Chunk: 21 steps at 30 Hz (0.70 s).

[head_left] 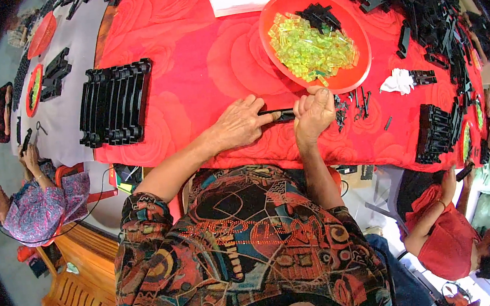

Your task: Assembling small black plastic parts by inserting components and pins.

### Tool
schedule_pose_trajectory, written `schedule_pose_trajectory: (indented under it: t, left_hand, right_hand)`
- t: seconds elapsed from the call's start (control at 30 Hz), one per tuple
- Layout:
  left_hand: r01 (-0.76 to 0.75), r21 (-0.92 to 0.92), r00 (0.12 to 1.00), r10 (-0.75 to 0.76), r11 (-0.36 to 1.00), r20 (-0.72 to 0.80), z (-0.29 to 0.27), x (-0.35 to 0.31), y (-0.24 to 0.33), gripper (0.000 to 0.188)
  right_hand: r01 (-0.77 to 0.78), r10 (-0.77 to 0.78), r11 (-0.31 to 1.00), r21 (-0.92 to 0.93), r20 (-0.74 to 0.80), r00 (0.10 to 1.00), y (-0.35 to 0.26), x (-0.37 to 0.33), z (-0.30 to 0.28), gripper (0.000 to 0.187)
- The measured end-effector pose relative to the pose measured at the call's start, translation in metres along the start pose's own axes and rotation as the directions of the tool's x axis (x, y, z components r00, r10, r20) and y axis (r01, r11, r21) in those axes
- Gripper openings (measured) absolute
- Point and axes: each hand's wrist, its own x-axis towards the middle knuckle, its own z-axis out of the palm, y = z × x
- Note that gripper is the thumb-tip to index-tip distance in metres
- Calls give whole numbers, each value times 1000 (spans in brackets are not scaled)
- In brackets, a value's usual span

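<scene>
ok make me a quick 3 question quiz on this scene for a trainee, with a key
1. What spans the gap between the left hand and the right hand?
2. True or false: on the red floral tablecloth, a row of long black plastic parts lies to the left of the left hand.
3. Fill in: the shallow red bowl holds translucent yellow-green pieces and a smaller heap of ____ pieces.

Key
1. A black bar-shaped part.
2. True.
3. Black.
</scene>
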Motion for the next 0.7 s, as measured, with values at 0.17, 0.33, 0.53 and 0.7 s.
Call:
schedule_pose_trajectory:
  t: [0.17, 0.33, 0.53, 0.7]
  left_hand:
    - [-30, 1, 999, 30, 1000, -36, 2, -1, -2, 42]
    - [-12, -3, 999, 12, 1000, -38, 3, -1, 3, 43]
    - [-16, -5, 999, 16, 1000, -50, 3, -2, 5, 43]
    - [-8, -25, 1000, 8, 1000, -16, 1, 2, 1, 41]
  right_hand:
    - [25, -24, 1000, -19, 10, 1000, 3, 2, 1, 29]
    - [50, -49, 997, 65, -21, 999, -2, -2, -4, 29]
    - [51, -50, 997, 65, -15, 999, -2, -3, -7, 29]
    - [22, -20, 998, 58, -31, 999, 1, -1, -4, 29]
